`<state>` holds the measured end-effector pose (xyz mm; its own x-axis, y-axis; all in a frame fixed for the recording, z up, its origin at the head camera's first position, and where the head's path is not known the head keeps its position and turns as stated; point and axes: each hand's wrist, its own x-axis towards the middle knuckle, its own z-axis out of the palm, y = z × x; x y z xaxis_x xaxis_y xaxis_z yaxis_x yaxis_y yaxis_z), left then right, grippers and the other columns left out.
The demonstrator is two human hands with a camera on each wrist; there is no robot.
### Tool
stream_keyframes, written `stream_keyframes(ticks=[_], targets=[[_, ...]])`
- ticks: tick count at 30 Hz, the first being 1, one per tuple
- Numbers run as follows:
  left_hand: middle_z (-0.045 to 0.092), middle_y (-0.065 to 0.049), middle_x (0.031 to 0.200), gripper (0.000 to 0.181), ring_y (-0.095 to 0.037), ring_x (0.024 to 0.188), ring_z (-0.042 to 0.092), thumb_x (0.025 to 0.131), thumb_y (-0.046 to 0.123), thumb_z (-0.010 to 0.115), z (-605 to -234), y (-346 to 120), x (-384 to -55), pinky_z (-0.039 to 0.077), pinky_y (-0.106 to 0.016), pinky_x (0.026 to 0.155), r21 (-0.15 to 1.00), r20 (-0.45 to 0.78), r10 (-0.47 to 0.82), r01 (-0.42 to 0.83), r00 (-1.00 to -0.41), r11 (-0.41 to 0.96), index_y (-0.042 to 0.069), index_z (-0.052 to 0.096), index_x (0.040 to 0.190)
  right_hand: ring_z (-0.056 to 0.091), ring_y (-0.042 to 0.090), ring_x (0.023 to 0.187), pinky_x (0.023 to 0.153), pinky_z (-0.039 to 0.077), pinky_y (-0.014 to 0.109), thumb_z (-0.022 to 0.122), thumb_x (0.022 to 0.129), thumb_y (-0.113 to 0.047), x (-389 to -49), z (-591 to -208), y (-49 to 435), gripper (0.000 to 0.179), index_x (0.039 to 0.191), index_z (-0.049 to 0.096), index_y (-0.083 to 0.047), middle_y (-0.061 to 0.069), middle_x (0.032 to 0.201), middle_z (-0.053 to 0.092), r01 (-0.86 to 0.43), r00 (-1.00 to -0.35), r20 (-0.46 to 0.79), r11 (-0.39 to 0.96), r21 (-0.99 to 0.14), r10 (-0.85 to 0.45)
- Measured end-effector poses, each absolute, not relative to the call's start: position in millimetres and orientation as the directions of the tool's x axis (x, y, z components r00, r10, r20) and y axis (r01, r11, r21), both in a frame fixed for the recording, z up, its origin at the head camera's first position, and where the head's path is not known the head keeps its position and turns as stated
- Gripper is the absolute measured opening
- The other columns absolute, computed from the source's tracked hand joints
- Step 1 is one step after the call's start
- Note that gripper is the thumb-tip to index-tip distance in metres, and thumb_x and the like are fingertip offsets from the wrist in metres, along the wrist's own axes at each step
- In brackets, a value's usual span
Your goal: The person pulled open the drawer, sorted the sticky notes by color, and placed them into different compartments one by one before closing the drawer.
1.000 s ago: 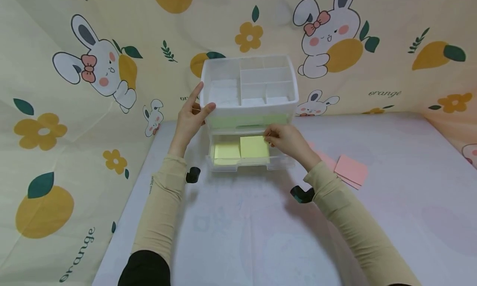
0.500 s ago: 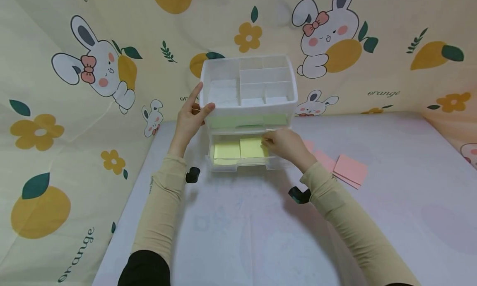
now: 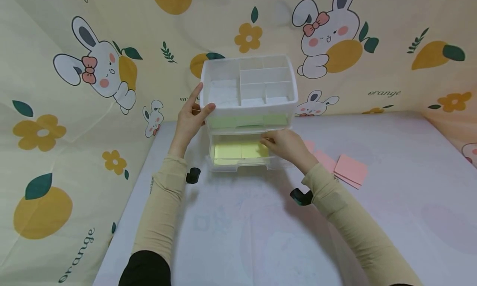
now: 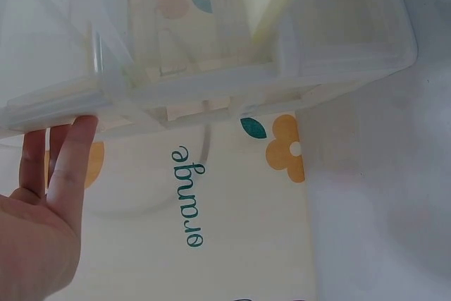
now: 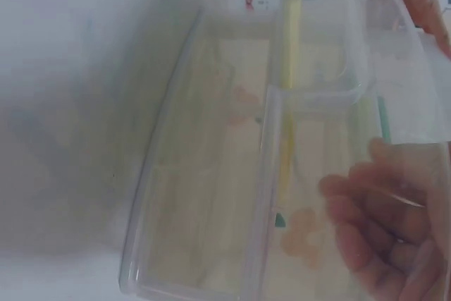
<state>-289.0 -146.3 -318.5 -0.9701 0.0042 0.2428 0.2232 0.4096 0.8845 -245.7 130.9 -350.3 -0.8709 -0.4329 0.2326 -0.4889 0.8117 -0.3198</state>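
Observation:
A white drawer organizer [image 3: 249, 108] stands at the back of the table, with a compartmented top and a green-tinted upper drawer. Its clear lower drawer [image 3: 223, 168] is pulled out. Two stacks of yellow sticky notes, one on the left [image 3: 227, 149] and one on the right [image 3: 249, 149], lie side by side inside. My left hand [image 3: 188, 119] rests on the organizer's left side, thumb at the front and fingers against the wall. Over the drawer, my right hand [image 3: 287, 144] touches the right stack with curved fingers. In the right wrist view, clear plastic covers the right-hand fingers [image 5: 352, 244].
Pink sticky notes [image 3: 351, 170] lie on the table to the right, and more of them are partly behind the right forearm. Behind the table hangs a cloth [image 3: 275, 33] printed with rabbits and oranges. Dark wrist devices [image 3: 301, 196] sit at both wrists.
The right stack of yellow notes, earlier raised at the right hand's fingertips, has come down level with the left stack. The right hand has shifted slightly left. The left hand stays put.

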Motion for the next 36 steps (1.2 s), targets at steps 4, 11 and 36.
stream_keyframes(ticks=[4, 11, 36], targets=[[0.047, -0.001, 0.093, 0.066, -0.015, 0.082, 0.047, 0.077, 0.059, 0.062, -319, -146, -288, 0.049, -0.022, 0.07, 0.884, 0.243, 0.003, 0.223, -0.97, 0.411, 0.061, 0.027, 0.133, 0.064, 0.016, 0.078, 0.072, 0.051, 0.036, 0.057, 0.093, -0.03, -236, -348, 131, 0.026, 0.106, 0.071, -0.012, 0.003, 0.092, 0.072, -0.502, -0.863, 0.285, 0.768, -0.398, -0.416], [0.047, -0.001, 0.092, 0.066, -0.015, 0.08, 0.047, 0.077, 0.058, 0.062, -319, -147, -287, 0.049, -0.022, 0.069, 0.888, 0.242, 0.003, 0.223, -0.97, 0.403, 0.061, 0.027, 0.133, 0.06, 0.013, 0.073, 0.065, 0.049, 0.028, 0.064, 0.088, -0.024, -212, -352, 125, 0.016, 0.095, 0.072, -0.012, 0.001, 0.086, 0.069, -0.627, -0.766, 0.518, 0.624, -0.467, -0.381], [0.047, 0.0, 0.094, 0.065, -0.015, 0.082, 0.047, 0.078, 0.058, 0.062, -320, -147, -289, 0.05, -0.023, 0.072, 0.891, 0.237, 0.007, 0.22, -0.972, 0.398, 0.062, 0.027, 0.133, 0.065, 0.008, 0.069, 0.059, 0.049, 0.019, 0.063, 0.089, -0.018, -185, -420, 114, 0.025, 0.112, 0.069, -0.01, 0.003, 0.088, 0.073, -0.518, -0.836, 0.346, 0.403, -0.754, -0.427]])
